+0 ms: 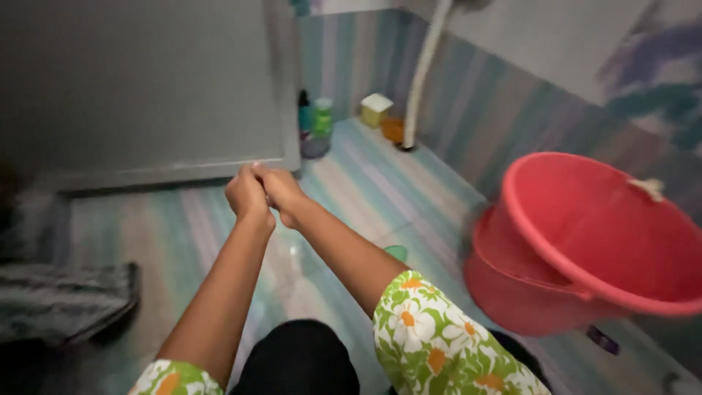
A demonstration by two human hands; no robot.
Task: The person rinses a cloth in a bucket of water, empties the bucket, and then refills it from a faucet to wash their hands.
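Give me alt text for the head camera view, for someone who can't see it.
Seen from above, a person's left hand and right hand are pressed together out in front, over a striped tiled floor. A red bucket stands at right; bottles sit by a grey door, and a dark cloth lies at left.

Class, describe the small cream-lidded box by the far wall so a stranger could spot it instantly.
Follow the white pipe down the striped wall to the floor. Just left of its foot sits the yellow-green box with a cream lid, squarer and paler than the bottles further left.

Open striped floor point(380, 190) ahead, red bucket point(585, 241) blocking right (bottles point(316, 124) beyond), grey door point(146, 88) closing left
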